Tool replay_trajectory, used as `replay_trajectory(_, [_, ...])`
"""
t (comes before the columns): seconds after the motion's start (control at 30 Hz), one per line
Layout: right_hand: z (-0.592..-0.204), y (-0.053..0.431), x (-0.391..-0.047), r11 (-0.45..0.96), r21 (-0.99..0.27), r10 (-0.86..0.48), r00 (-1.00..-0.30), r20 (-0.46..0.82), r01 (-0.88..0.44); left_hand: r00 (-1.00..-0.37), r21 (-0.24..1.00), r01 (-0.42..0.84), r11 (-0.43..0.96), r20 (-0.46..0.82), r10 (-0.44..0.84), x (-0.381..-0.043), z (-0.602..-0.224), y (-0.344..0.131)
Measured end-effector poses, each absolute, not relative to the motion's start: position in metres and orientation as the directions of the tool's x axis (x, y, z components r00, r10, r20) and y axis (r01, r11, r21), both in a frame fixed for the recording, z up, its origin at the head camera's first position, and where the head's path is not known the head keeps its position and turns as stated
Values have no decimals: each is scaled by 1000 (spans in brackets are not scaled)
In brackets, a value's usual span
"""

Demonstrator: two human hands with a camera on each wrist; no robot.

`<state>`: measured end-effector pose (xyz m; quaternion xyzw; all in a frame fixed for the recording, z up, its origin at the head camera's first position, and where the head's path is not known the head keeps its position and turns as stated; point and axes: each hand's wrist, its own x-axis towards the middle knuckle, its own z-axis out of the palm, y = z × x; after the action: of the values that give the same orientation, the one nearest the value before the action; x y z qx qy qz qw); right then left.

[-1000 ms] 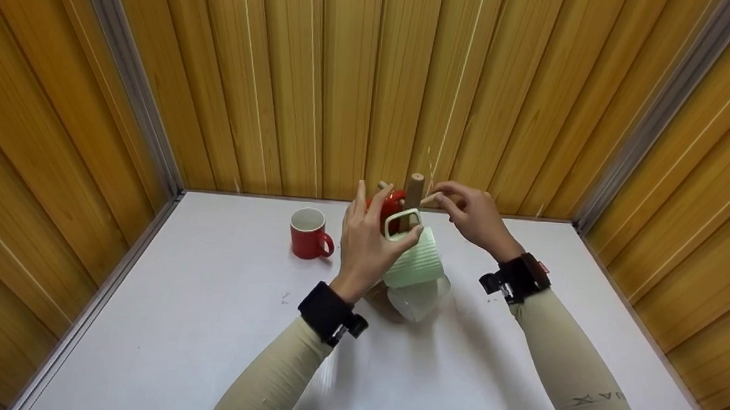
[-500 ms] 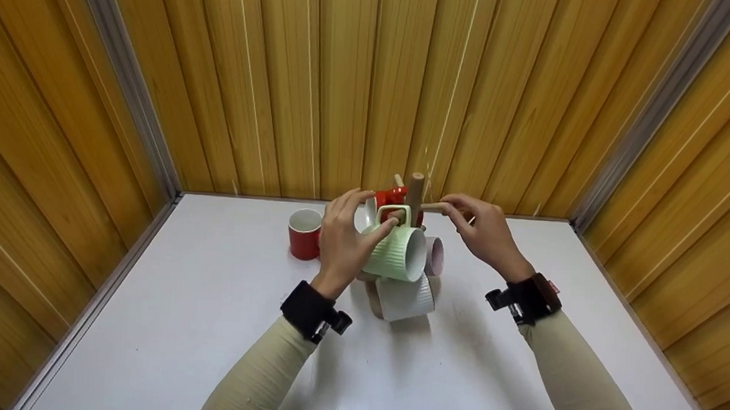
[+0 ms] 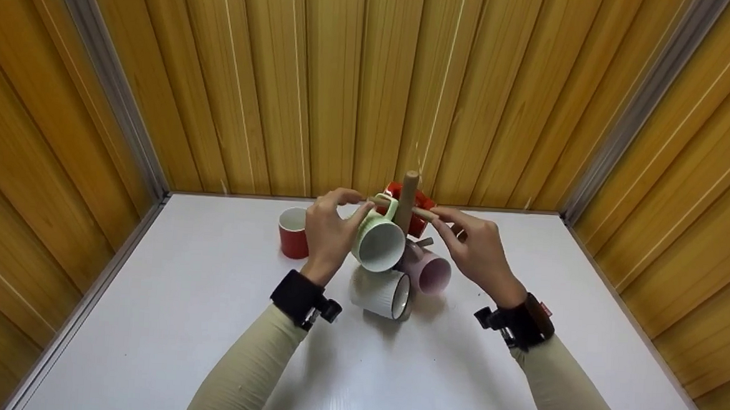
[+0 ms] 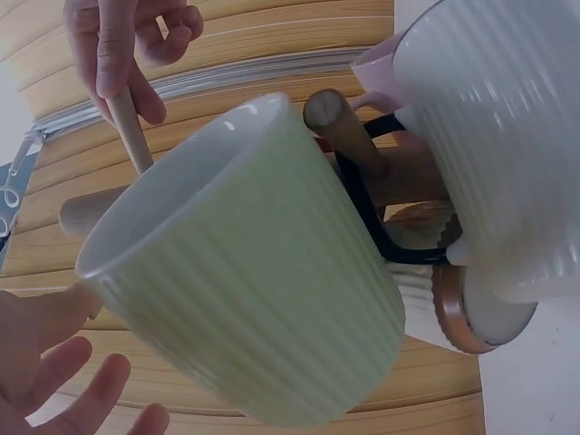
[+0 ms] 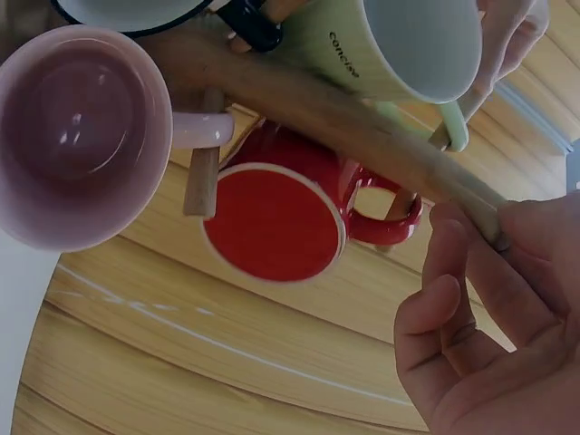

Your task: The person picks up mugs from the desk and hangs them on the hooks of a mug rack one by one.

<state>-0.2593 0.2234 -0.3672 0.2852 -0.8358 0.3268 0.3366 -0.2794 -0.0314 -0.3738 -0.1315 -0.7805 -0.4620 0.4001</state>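
Observation:
A wooden mug tree [image 3: 408, 198] stands near the back of the table, hung with mugs. My left hand [image 3: 329, 231] pinches a peg between thumb and index finger, beside the handle of a pale green mug [image 3: 380, 246] hanging there. On the other side, my right hand [image 3: 481, 245] pinches the end of another peg [image 3: 426, 214]. Below the green mug hangs a ribbed white mug [image 3: 373, 293] with a dark handle [image 4: 372, 213]. A pink mug [image 3: 424, 274] hangs at the lower right. The red mug [image 5: 276, 227] behind the post is partly hidden in the head view.
Another red mug [image 3: 293, 242] stands upright on the white table [image 3: 209, 309], left of my left hand and partly covered by it. Wood-patterned panels [image 3: 321, 90] enclose the back and sides. A pale ribbed piece with a brown edge [image 4: 449, 308] shows behind the white mug.
The mug tree has turned, and the green mug's mouth has swung round to face me. The pink mug has come into view on the right. My left hand has shifted left, my right slightly lower.

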Motion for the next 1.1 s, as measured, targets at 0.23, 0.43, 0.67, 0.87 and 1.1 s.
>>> replay_trajectory(0.23, [-375,217,-247,584,-347,-220,-554,803,-734,-649,624,566,539,740,-175,-282,-373,-27])
replay_trajectory(0.43, [-384,209,-234,544,-361,-196,-533,823,-758,-672,637,546,544,721,-169,-282,-373,-26])
replay_trajectory(0.67, [-387,198,-227,516,-366,-182,-516,837,-775,-655,626,546,557,733,-183,-284,-370,-21])
replay_trajectory(0.87, [-390,189,-220,491,-352,-176,-487,856,-797,-657,635,546,546,729,-192,-286,-375,-15])
replay_trajectory(1.1, [-393,181,-217,498,-349,-157,-478,864,-794,-663,635,588,502,733,-152,-282,-382,-13])
